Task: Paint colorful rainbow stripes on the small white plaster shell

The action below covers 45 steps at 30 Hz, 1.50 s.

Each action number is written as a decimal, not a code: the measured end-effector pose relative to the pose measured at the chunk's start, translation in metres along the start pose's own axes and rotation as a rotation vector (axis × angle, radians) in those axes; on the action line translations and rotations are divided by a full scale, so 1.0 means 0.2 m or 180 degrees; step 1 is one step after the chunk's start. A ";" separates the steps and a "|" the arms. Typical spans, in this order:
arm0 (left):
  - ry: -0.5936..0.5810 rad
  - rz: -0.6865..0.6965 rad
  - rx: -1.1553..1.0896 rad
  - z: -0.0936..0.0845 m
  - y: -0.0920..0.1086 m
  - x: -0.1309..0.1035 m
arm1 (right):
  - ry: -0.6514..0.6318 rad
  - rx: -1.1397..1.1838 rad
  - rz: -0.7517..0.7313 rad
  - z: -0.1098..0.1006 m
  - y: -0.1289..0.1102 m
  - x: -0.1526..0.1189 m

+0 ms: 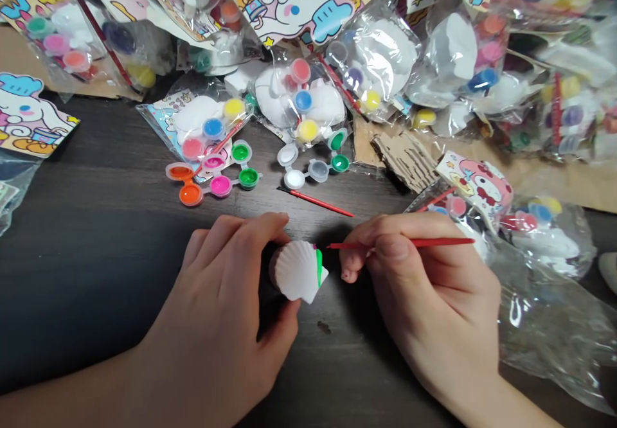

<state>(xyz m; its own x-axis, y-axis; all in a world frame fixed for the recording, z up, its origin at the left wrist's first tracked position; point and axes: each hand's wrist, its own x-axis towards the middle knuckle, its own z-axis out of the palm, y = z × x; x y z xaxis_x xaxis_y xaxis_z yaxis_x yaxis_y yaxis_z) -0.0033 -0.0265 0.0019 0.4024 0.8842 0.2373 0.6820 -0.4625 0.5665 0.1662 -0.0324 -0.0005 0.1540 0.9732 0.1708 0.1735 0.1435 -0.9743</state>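
A small white shell-shaped figure [297,270] is pinched between the thumb and fingers of my left hand [231,293]. Green paint marks its right side, with a little purple above the green. My right hand [429,293] grips a thin red paintbrush [436,242]; the brush tip points left, a short way off the painted side. Behind the hands are open paint pots, one strip orange, pink and green [220,186], the other white, grey and green [318,170]. A second red brush [321,203] lies on the table just in front of them.
Clear bags with white figures and paint pots [380,62] are piled along the back of the dark table [116,222]. Torn corrugated cardboard [405,158] lies at the back right. A crumpled clear bag [554,331] is beside my right hand, and a printed card [33,116] at the far left.
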 end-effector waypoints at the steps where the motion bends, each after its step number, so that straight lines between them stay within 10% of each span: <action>1: -0.0007 -0.0007 0.0003 0.00 0.00 0.00 | -0.0008 0.0000 0.0001 0.00 0.00 0.00; 45: 0.0129 0.0049 0.0121 0.00 -0.01 -0.01 | 0.0051 0.0669 0.0248 0.03 -0.01 0.01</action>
<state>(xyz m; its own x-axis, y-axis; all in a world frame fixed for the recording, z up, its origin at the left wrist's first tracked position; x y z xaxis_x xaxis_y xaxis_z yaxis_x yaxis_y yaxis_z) -0.0063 -0.0272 0.0003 0.3885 0.8785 0.2780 0.6989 -0.4776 0.5324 0.1605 -0.0289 0.0004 0.1747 0.9801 0.0944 -0.0459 0.1039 -0.9935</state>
